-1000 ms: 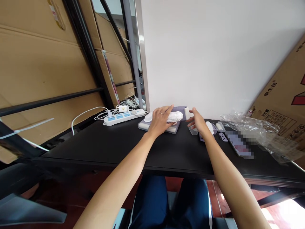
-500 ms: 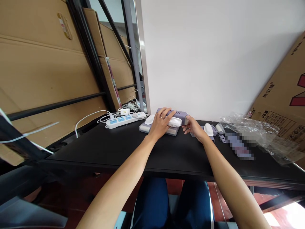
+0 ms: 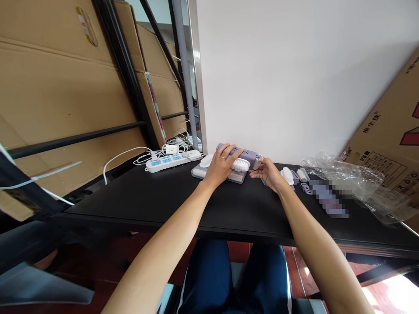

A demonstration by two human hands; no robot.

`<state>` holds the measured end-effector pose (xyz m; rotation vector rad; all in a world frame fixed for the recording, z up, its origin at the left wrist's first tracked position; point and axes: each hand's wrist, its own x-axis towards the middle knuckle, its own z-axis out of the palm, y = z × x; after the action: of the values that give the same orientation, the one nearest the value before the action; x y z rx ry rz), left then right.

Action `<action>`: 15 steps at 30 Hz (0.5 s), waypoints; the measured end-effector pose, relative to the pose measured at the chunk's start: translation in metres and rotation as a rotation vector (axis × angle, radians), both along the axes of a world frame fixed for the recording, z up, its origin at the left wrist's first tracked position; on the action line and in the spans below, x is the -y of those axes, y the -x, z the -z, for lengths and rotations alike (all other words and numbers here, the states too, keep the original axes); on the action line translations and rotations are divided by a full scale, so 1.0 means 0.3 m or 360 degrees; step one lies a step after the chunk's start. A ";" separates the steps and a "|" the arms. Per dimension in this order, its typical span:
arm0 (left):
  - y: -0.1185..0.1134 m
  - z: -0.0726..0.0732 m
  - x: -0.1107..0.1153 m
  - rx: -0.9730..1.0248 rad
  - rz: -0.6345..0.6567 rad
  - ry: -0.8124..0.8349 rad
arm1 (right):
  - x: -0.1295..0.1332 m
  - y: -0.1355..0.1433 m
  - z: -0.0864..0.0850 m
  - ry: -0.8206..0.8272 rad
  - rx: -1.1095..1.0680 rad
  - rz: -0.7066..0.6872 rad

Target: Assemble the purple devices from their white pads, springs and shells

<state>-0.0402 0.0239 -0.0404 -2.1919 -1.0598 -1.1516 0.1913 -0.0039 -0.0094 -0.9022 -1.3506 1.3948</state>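
My left hand (image 3: 221, 165) lies over a purple holder (image 3: 247, 155) with rows of small holes, its fingers wrapped across the top. Beneath those fingers is a white scrub brush (image 3: 240, 165), bristles showing; I cannot tell whether it is fixed to the holder. At the holder's right end, beside a greyish end piece (image 3: 256, 163), my right hand (image 3: 270, 175) pinches with thumb and forefinger, its other fingers curled below. The holder is above a flat grey-purple base (image 3: 198, 172), partly hidden by my left hand. A white rounded piece (image 3: 206, 161) rests on that base.
A white power strip (image 3: 173, 160) with tangled cables lies left on the black table (image 3: 157, 196). To the right are another white rounded piece (image 3: 287, 175), a small white cylinder (image 3: 303, 175) and clear plastic wrap (image 3: 347, 174). A cardboard box (image 3: 389, 117) leans far right; a white wall stands behind.
The holder has tilted slightly, and more of its greyish right end piece shows. My right hand has shifted a little at that end; my left hand keeps its grasp.
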 end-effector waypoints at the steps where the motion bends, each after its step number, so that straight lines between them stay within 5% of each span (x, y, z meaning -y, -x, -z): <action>1: 0.006 0.001 -0.006 0.0038 -0.0011 0.0001 | 0.000 0.001 -0.002 -0.0001 -0.0026 -0.0010; 6: 0.027 0.009 -0.026 0.0249 -0.0095 0.0024 | -0.012 -0.016 0.000 -0.0213 0.0153 0.0349; 10: 0.027 0.010 -0.022 0.0340 -0.0128 0.0024 | -0.024 -0.046 0.023 -0.0500 0.1315 0.0814; 15: 0.019 0.011 -0.020 0.0360 -0.0118 0.0068 | -0.029 -0.010 0.078 -0.0755 0.2417 0.0852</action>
<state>-0.0459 0.0300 -0.0438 -2.0707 -1.2579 -1.3790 0.1943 0.0049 -0.0329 -1.8909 -2.0707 -0.2781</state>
